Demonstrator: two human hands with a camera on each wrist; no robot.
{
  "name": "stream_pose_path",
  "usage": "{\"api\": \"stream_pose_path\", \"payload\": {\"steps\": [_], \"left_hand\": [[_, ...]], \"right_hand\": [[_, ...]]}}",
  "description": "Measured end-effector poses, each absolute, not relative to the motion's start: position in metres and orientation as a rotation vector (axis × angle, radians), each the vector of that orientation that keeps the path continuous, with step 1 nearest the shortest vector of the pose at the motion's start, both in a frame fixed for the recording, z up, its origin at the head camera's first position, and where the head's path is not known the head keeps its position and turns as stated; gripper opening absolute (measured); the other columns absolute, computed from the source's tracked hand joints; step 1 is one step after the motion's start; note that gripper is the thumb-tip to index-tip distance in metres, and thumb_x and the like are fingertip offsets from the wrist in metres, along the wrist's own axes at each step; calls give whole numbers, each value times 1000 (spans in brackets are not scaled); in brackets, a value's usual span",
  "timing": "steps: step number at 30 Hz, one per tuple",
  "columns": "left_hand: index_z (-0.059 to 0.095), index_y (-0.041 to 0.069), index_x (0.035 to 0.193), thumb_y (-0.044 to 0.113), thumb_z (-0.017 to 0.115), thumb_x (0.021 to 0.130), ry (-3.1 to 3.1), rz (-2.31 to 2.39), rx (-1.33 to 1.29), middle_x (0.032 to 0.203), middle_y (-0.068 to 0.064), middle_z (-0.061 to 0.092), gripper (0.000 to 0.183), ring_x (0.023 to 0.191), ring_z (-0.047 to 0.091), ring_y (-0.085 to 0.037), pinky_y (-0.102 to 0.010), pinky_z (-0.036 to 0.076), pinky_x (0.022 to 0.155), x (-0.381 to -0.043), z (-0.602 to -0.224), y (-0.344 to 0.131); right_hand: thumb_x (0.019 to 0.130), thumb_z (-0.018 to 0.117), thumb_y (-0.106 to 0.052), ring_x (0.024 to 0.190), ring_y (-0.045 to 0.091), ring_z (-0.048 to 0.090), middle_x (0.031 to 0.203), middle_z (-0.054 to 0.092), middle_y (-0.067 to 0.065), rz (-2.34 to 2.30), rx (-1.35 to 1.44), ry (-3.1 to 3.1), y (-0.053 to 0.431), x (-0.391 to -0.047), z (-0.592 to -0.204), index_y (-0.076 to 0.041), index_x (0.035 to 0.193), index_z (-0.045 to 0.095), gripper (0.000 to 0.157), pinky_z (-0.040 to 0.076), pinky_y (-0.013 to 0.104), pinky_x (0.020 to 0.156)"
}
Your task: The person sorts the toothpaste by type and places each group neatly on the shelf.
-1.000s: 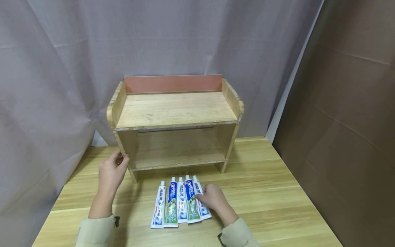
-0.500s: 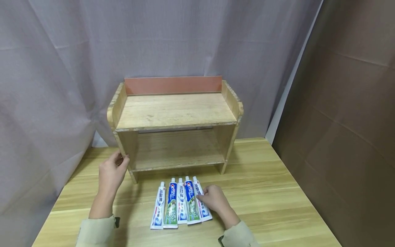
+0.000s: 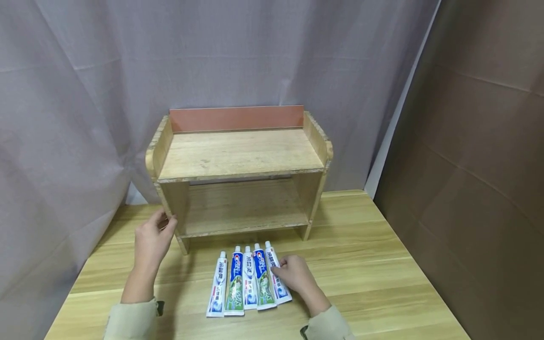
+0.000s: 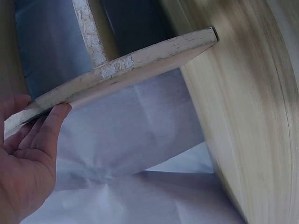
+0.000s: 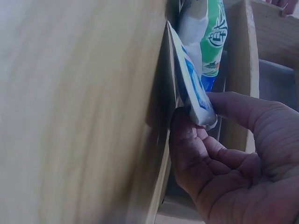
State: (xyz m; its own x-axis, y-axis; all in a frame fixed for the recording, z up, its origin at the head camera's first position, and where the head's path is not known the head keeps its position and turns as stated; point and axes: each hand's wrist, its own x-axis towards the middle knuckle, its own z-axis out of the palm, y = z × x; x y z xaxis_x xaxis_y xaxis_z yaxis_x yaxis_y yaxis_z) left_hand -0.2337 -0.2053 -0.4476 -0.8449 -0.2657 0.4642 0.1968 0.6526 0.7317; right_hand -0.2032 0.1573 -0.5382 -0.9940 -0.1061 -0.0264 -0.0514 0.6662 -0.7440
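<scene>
My left hand grips the left side panel of a small wooden shelf, thumb on one face and fingers on the other in the left wrist view. In front of the shelf, several toothpaste tubes lie side by side with their caps toward it. Some are white and blue, others blue and green. My right hand pinches the rightmost white toothpaste tube between thumb and fingers at its right edge. A green and white tube shows just beyond it in the right wrist view.
The shelf has an upper board, a lower board and a reddish back strip. It stands on a wood-grain table. Grey curtain hangs close behind, and a brown panel borders the right side.
The head view has shifted slightly. The rightmost tube's cap end has risen a little against its neighbours, with my right hand still on it. My left hand keeps its place on the shelf.
</scene>
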Motion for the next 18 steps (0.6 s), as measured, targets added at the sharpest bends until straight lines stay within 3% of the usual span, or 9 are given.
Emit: {"api": "stream_pose_path", "payload": {"steps": [18], "left_hand": [[69, 0, 121, 20, 62, 98, -2346, -1118, 61, 109, -21, 73, 31, 98, 73, -37, -46, 61, 83, -235, -449, -207]], "right_hand": [[83, 79, -22, 55, 11, 60, 67, 65, -2, -1338, -164, 2782, 165, -207, -536, -3, 87, 70, 22, 55, 25, 49]]}}
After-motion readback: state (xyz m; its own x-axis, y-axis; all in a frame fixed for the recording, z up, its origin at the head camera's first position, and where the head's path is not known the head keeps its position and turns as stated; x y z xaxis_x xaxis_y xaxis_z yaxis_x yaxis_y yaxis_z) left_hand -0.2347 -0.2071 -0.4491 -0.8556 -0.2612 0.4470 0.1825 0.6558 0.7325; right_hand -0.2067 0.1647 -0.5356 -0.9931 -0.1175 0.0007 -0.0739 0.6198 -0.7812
